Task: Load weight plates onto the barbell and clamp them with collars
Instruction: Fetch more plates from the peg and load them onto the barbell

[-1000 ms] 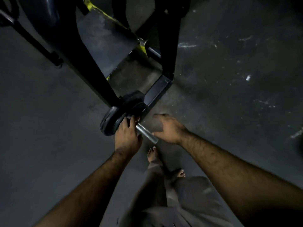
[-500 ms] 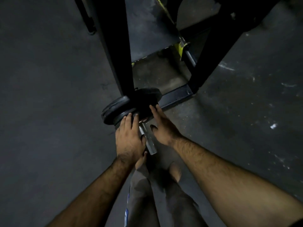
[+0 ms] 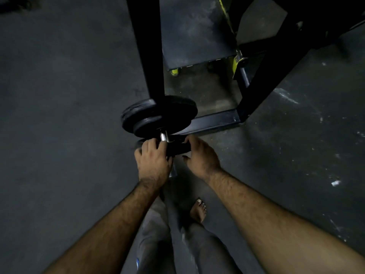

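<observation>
Dark scuffed rubber floor [image 3: 59,115] all around me, with white chalky marks over at 3 o'clock. Black rack upright [image 3: 147,46] runs up toward 12, and its base bar [image 3: 213,120] lies across the floor toward 2. Flat grey platform [image 3: 195,34] sits behind it with little yellow bits [image 3: 236,64] at its corner. My bare foot [image 3: 198,210] pokes out at 6, grey trousers [image 3: 154,234] below.
</observation>
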